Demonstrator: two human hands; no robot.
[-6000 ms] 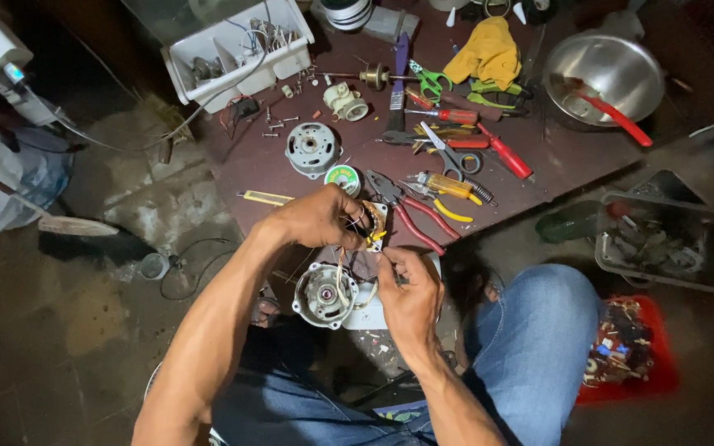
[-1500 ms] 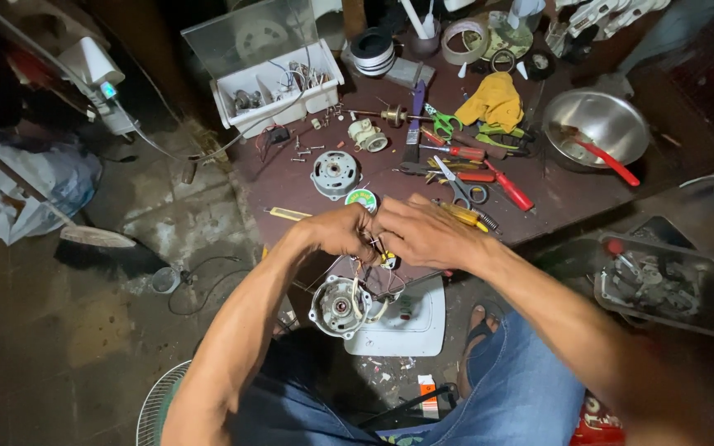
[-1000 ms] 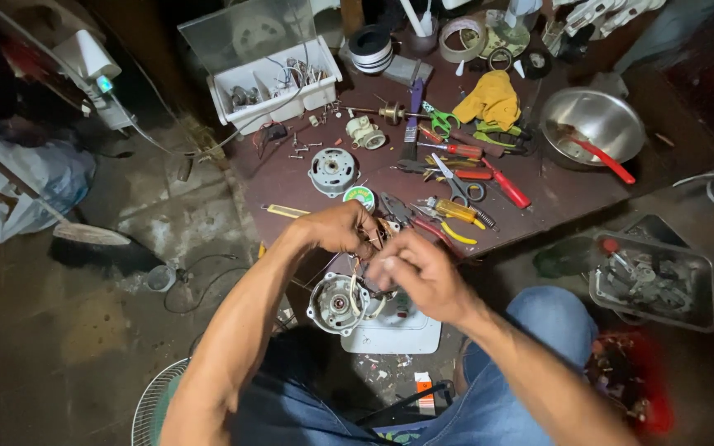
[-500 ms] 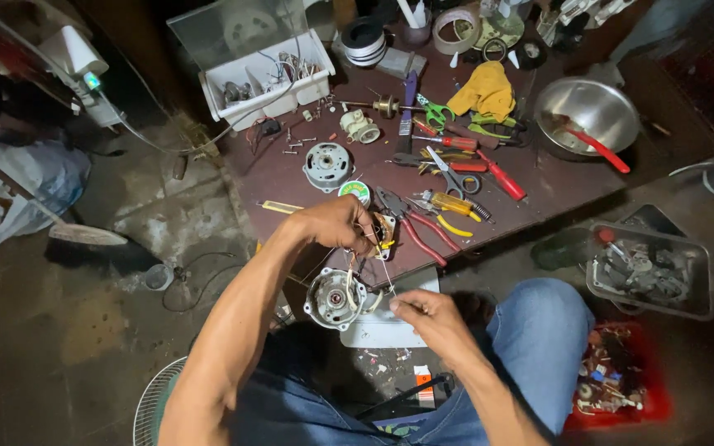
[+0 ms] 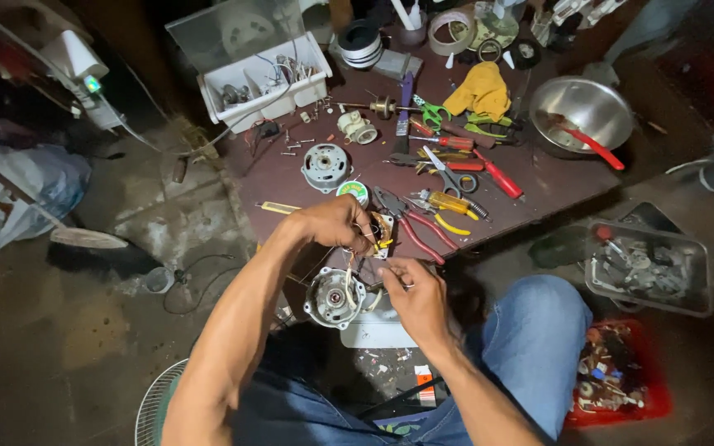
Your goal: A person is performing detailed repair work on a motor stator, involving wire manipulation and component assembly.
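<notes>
Both hands work close together over a round grey motor (image 5: 334, 298). It sits low between them, nearer the left hand (image 5: 334, 225), at about 6 o'clock from it. That hand is curled around thin wires (image 5: 371, 237). At 3 o'clock of the motor, the right hand (image 5: 417, 296) pinches something tiny; I cannot tell what. Red pliers (image 5: 411, 225) lie just past the hands on the brown table (image 5: 555, 186).

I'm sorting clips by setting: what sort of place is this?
Probably a small repair workshop: a low table strewn with pliers and screwdrivers, with a round motor by the hands.
</notes>
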